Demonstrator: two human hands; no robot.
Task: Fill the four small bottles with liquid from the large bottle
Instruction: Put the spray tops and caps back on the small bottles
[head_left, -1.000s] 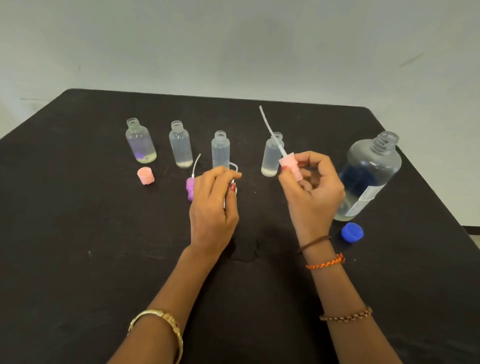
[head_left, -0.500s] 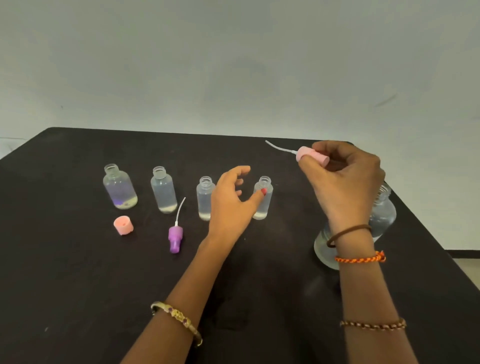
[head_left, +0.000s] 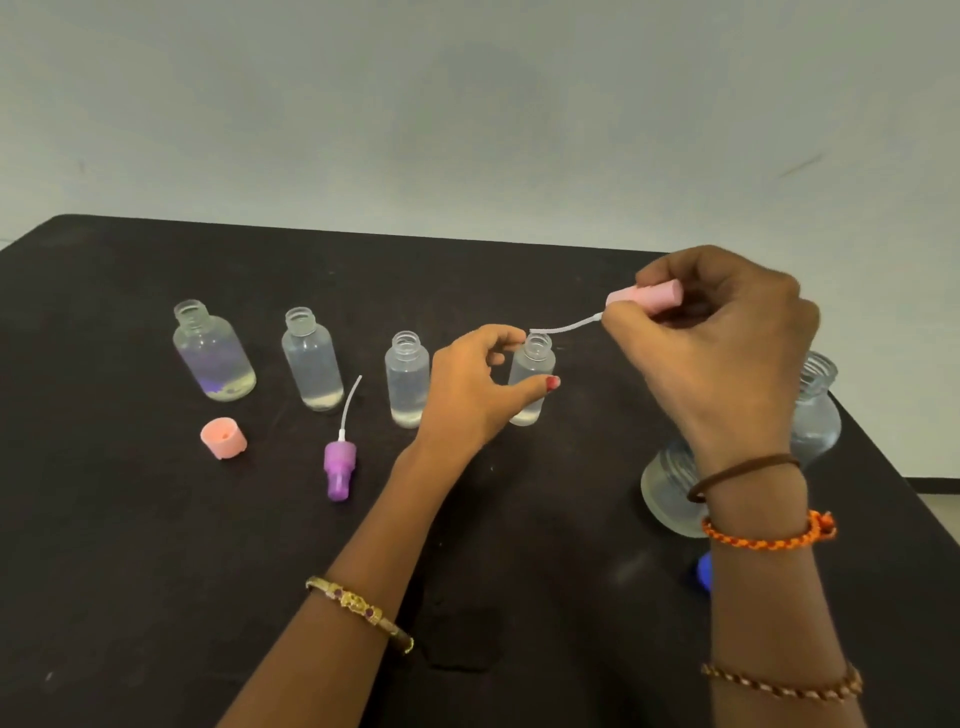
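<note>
Four small bottles (head_left: 310, 358) stand uncapped in a row on the black counter (head_left: 130, 545), each looking nearly full of clear liquid, so I judge the filling is done and only capping remains. My left hand (head_left: 467, 389) holds the fourth small bottle (head_left: 531, 382), the one nearest the large bottle (head_left: 810, 415), between thumb and fingers. My right hand (head_left: 722, 343) pinches a pink spray cap (head_left: 644, 296) above it, its thin tube (head_left: 566, 327) pointing at that bottle's mouth but not yet inside. The large bottle, open, sits just behind my right wrist. A purple spray cap (head_left: 338, 467) and a pink cap (head_left: 223, 438) lie in front of the row, farther from the large bottle.
</note>
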